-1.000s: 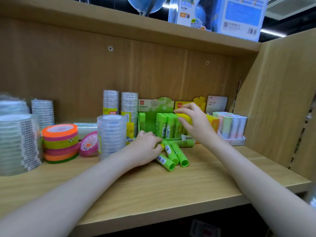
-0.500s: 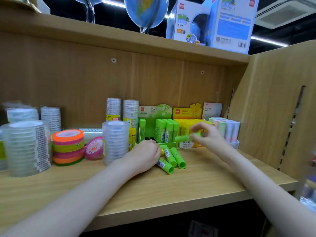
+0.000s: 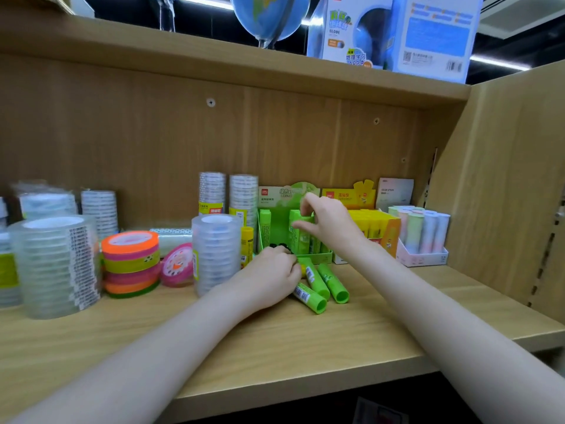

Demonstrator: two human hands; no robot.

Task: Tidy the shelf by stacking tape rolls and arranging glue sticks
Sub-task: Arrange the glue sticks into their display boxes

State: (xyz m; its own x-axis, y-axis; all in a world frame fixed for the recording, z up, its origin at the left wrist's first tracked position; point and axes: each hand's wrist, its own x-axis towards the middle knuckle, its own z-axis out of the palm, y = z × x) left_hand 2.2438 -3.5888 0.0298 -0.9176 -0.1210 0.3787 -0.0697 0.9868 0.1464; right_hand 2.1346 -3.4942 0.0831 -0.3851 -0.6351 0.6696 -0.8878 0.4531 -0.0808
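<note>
My right hand (image 3: pixel 328 221) pinches an upright green glue stick (image 3: pixel 296 231) inside the green display box (image 3: pixel 275 228) at the back of the shelf. Another green stick (image 3: pixel 265 231) stands at the box's left side. My left hand (image 3: pixel 269 278) lies curled on the shelf board in front of the box, over the ends of three loose green glue sticks (image 3: pixel 321 286) that lie flat. Whether its fingers grip one of them is hidden. Clear tape stacks (image 3: pixel 215 254) (image 3: pixel 55 264) and a stack of coloured tape rolls (image 3: pixel 131 264) stand to the left.
A yellow glue stick box (image 3: pixel 373 228) and a tray of pastel sticks (image 3: pixel 422 237) stand to the right. A pink tape roll (image 3: pixel 177 264) leans by the clear stack. Taller tape stacks (image 3: pixel 227 194) line the back wall. The shelf side panel (image 3: pixel 504 179) closes the right.
My right hand has carried a green glue stick from beside the yellow box leftward and stood it upright in the green box. My left hand stays on the loose sticks.
</note>
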